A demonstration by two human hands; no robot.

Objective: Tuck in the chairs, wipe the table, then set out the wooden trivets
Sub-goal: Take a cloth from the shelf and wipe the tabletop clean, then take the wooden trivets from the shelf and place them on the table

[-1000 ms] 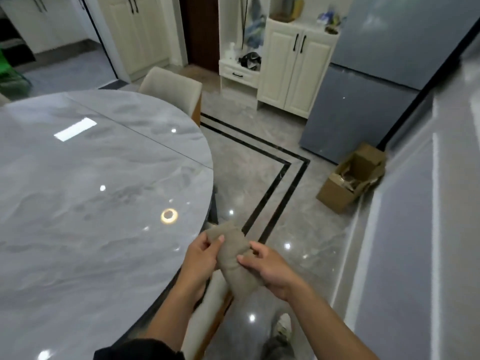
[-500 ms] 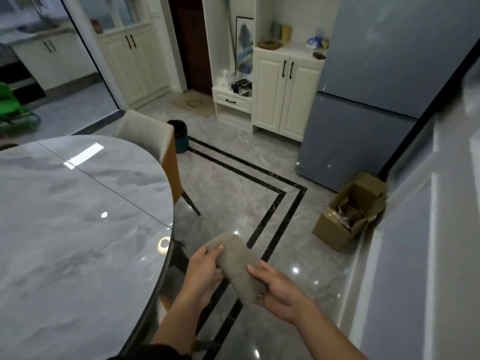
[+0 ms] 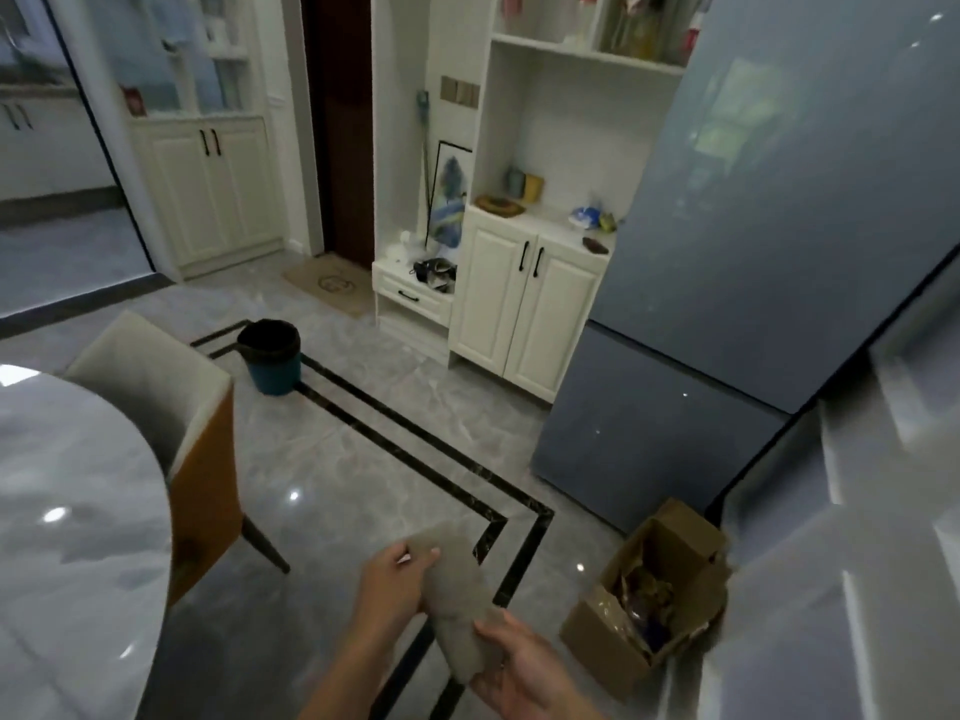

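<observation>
A folded grey-brown cloth (image 3: 460,602) hangs in front of me over the floor, held between both hands. My left hand (image 3: 389,589) pinches its upper end. My right hand (image 3: 511,665) grips its lower end from below. The grey marble table (image 3: 67,537) fills the lower left, its surface glossy. A beige chair with an orange side (image 3: 171,439) stands tucked against the table's far edge. A brown wooden trivet (image 3: 500,205) lies on the white cabinet's counter at the back.
A dark bin (image 3: 271,363) stands on the floor past the chair. An open cardboard box (image 3: 649,600) sits on the floor at the right, beside the grey fridge (image 3: 727,304). White cabinets (image 3: 524,314) line the back wall.
My view has swung right and up, away from the table, so the cabinets and fridge now fill it. Both hands keep hold of the cloth, now over the floor.
</observation>
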